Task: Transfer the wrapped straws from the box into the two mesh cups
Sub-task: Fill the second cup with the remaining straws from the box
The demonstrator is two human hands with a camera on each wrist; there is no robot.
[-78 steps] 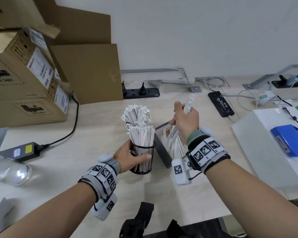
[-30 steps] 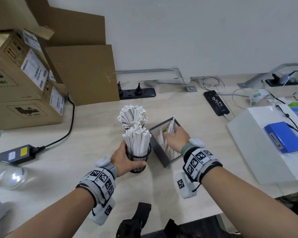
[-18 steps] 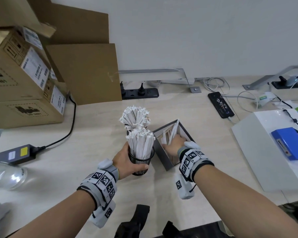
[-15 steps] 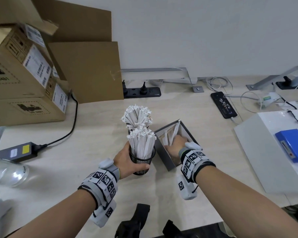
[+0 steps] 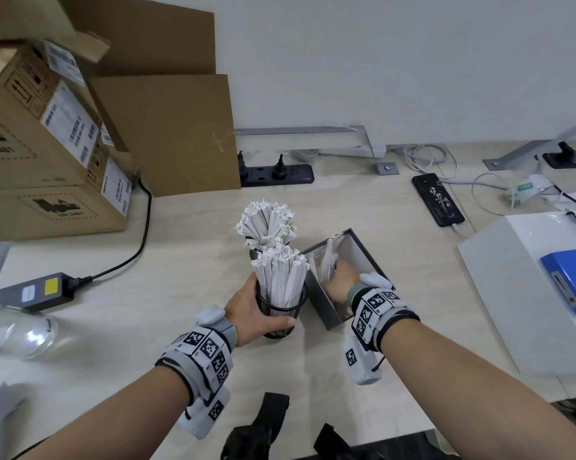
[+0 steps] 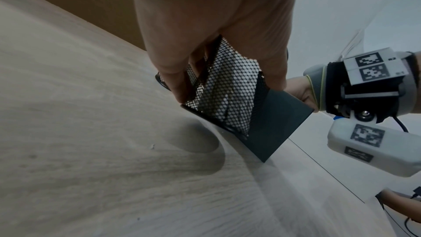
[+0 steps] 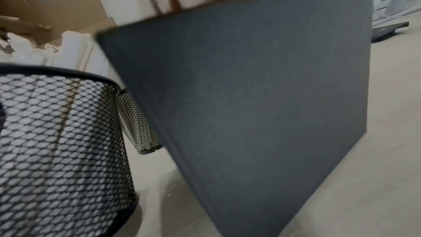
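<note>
**Left hand steadies the near cup while the right reaches into the box**

Nearest the person, the left hand (image 5: pixel 251 313) wraps thumb and fingers around the near black mesh cup (image 5: pixel 279 316), which stands on the pale wooden table (image 5: pixel 120 340) packed with upright wrapped straws (image 5: pixel 281 277). Just beside it on the right sits the dark grey box (image 5: pixel 323 305). The right hand (image 5: pixel 341 283) is sunk inside the box among the remaining white wrapped straws (image 5: pixel 324 260); its fingers are hidden by the box wall, so whether they clasp anything cannot be told. Behind the near cup, the second mesh cup (image 7: pixel 139 123) holds a fanned bundle of straws (image 5: pixel 266 220). Farther back lie a black power strip (image 5: pixel 276 175), a phone (image 5: pixel 437 199) and stacked cardboard cartons (image 5: pixel 44 151).
</note>
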